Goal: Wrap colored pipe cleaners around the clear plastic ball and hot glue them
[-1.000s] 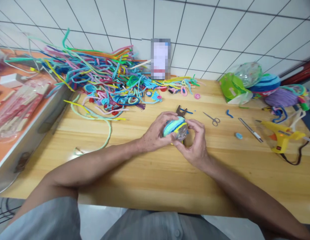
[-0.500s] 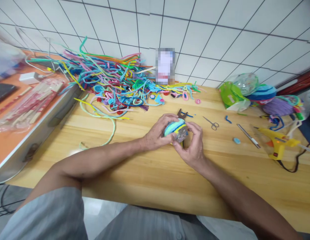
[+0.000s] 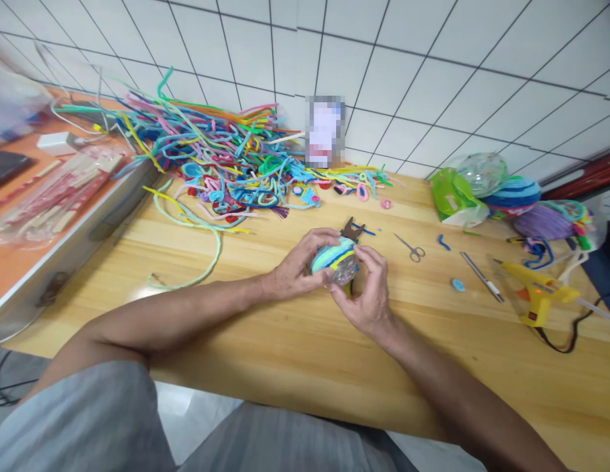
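Between my two hands is a clear ball (image 3: 344, 267) partly wrapped in green, blue and yellow pipe cleaners. My left hand (image 3: 305, 265) grips its wrapped left side, thumb in front and fingers over the top. My right hand (image 3: 368, 288) holds the bare, see-through right side between thumb and fingers. Just behind the ball lie dark-jawed pliers (image 3: 352, 227), their handles mostly hidden by the ball and my right hand. A short blue pipe cleaner piece (image 3: 366, 230) lies by the jaws.
Tangled pipe cleaners (image 3: 226, 151) pile up at the back left, near a blurred-out phone (image 3: 325, 131). Rightward lie small scissors (image 3: 413, 249), a pen-like cutter (image 3: 481, 276), a light-blue button (image 3: 458, 284) and a yellow glue gun (image 3: 538, 288). Wrapped balls (image 3: 514, 195) stand at the back right.
The view has shifted slightly, so the scene sits a little differently in frame. Both hands still hold the ball, which appears slightly turned, with little other movement.
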{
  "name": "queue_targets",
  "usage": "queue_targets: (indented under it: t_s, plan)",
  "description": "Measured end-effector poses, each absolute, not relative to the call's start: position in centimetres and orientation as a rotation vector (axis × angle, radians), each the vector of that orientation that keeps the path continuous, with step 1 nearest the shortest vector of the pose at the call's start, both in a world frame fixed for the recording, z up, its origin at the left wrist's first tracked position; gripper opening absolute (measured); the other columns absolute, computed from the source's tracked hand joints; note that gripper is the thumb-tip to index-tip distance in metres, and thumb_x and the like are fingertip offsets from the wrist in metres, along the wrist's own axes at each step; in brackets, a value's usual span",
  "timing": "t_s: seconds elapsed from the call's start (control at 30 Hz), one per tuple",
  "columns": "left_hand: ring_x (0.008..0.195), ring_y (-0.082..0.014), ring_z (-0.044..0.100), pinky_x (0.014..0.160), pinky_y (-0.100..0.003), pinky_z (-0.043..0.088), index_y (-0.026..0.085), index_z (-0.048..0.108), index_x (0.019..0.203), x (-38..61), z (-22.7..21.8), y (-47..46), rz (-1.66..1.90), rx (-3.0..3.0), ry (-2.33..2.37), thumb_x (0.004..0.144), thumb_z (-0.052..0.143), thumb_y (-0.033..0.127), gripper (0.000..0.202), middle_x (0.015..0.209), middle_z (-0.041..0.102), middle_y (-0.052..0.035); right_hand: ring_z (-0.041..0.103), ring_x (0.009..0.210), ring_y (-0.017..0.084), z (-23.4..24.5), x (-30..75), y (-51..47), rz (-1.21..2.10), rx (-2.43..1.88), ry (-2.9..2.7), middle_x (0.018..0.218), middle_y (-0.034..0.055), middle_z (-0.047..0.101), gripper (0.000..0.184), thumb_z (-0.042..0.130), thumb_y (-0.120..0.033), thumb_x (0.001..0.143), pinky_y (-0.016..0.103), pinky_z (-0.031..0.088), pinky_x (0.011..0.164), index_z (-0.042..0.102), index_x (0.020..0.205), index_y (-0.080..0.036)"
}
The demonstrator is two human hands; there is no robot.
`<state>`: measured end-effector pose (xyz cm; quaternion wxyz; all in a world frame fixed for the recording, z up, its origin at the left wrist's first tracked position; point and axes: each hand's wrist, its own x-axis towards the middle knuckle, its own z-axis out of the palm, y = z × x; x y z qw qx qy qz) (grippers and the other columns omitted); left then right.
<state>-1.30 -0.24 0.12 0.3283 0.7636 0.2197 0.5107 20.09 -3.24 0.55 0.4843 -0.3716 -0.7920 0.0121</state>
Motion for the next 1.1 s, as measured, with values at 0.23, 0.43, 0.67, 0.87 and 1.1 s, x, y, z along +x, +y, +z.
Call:
queue_targets:
  t_s: [0.23,0.43,0.67,0.87,1.1]
  plan:
    - [0.15,-0.0317,0.056,0.124,-0.056,0.053,0.026,0.053,0.152,-1.05,0.09,-0.43,1.32,2.019,0.619,0.107,0.069,0.041,0.05,0.151,0.058,-0.0185,0.068,0.128,0.038,0.66,20.35,-3.14,0.024,-0.892,-1.944,0.138,0.0199,0.065,0.08,0.082,-0.04,0.093,0.063,0.066,0.102,0.045,0.161,-0.021]
    - [0.149,-0.0325,0.058,0.124,-0.057,0.053,0.025,0.055,0.149,-1.04,0.14,-0.45,1.32,1.986,0.627,0.106,0.069,0.044,0.049,0.151,0.059,-0.0187,0.069,0.128,0.038,0.6,20.47,-3.09,0.031,-0.912,-1.952,0.139,0.0192,0.065,0.078,0.081,-0.042,0.094,0.064,0.067,0.102,0.045,0.16,-0.023]
    - [0.149,-0.0313,0.058,0.124,-0.056,0.053,0.027,0.054,0.15,-0.95,0.17,-0.57,1.336,1.996,0.619,0.106,0.069,0.042,0.049,0.151,0.059,-0.0177,0.07,0.127,0.037,0.73,20.36,-3.19,0.007,-0.91,-1.95,0.138,0.019,0.066,0.076,0.08,-0.045,0.095,0.064,0.068,0.1,0.046,0.16,-0.024]
    - [0.148,-0.0309,0.057,0.122,-0.055,0.054,0.026,0.053,0.15,-0.64,0.14,-0.49,1.363,2.031,0.62,0.107,0.068,0.044,0.049,0.15,0.061,-0.018,0.069,0.128,0.036,0.71,20.78,-3.14,0.054,-0.889,-1.937,0.138,0.0196,0.066,0.078,0.083,-0.042,0.094,0.061,0.068,0.102,0.049,0.16,-0.021]
    - [0.149,-0.0328,0.056,0.125,-0.058,0.051,0.025,0.055,0.148,-0.55,0.34,-0.45,1.323,2.006,0.646,0.105,0.068,0.042,0.048,0.149,0.062,-0.0176,0.067,0.13,0.038,0.53,20.6,-3.27,0.081,-0.901,-1.928,0.14,0.0222,0.064,0.081,0.082,-0.047,0.093,0.063,0.067,0.103,0.048,0.16,-0.018]
